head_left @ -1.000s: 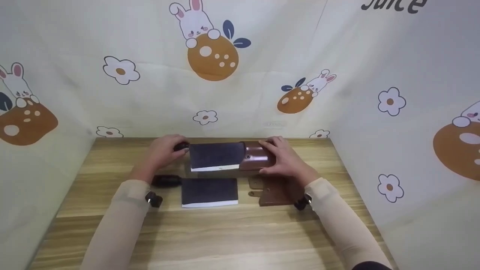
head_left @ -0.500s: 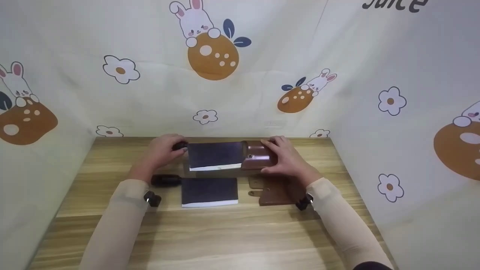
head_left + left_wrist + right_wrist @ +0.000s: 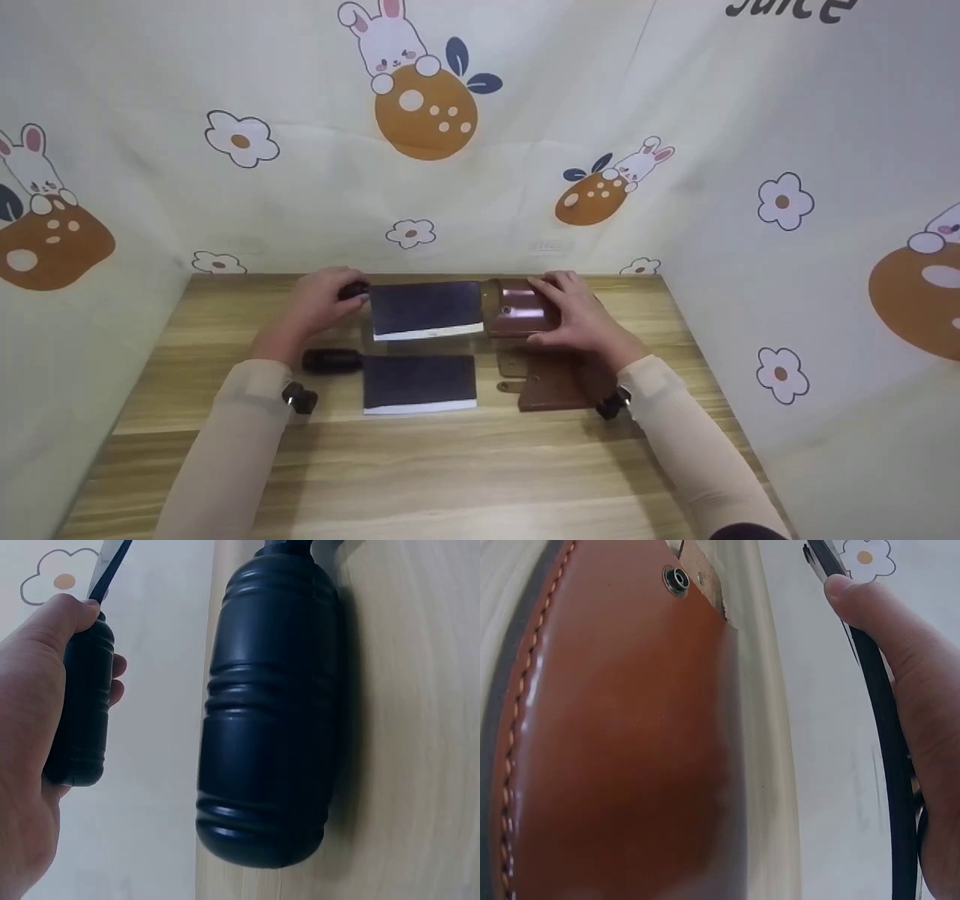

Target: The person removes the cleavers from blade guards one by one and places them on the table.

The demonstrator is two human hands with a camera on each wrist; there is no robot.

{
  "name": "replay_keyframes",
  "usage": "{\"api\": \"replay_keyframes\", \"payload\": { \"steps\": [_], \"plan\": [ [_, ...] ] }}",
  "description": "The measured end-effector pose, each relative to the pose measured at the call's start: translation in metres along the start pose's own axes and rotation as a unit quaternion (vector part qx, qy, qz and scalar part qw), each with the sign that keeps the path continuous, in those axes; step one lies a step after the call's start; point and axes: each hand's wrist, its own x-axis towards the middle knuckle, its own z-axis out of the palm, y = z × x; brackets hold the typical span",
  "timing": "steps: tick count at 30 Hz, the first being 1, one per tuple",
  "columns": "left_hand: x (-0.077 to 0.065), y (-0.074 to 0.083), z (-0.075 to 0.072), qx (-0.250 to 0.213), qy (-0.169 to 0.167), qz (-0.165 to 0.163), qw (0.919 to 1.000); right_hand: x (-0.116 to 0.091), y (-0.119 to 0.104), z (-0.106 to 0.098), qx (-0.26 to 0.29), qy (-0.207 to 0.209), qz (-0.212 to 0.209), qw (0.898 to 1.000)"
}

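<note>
Raised above the table's far side is a cleaver (image 3: 426, 309) with a dark blade and a bright edge. My left hand (image 3: 322, 300) grips its black handle (image 3: 84, 705). My right hand (image 3: 581, 315) holds a brown leather sheath (image 3: 517, 307), thumb on the near edge and fingers over the far one. The blade's end meets the sheath's mouth; whether any of it is still inside I cannot tell. Below lies a second cleaver (image 3: 420, 381), its black handle (image 3: 266, 720) large in the left wrist view. A second leather sheath (image 3: 630, 720) lies under my right wrist.
The wooden table (image 3: 450, 472) ends at a cream cloth wall (image 3: 315, 202) with printed rabbits, oranges and flowers. Similar cloth stands along the left and right sides. The second cleaver's edge faces the table's near side.
The held cleaver has shifted left with my left hand, and the sheath slightly right with my right. More of the sheath's tan mouth shows between them. The lower cleaver and sheath stay put.
</note>
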Motion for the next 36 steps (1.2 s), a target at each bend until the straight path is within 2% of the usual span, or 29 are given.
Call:
{"api": "replay_keyframes", "payload": {
  "steps": [23,36],
  "plan": [
    [0.000,-0.009,-0.002,0.019,-0.014,-0.029,0.9993,-0.007,0.021,-0.009,-0.005,0.000,0.011,1.000],
    [0.002,-0.015,0.006,0.038,-0.038,-0.026,0.9982,-0.012,0.026,-0.005,0.010,-0.039,0.044,0.998]
  ]
}}
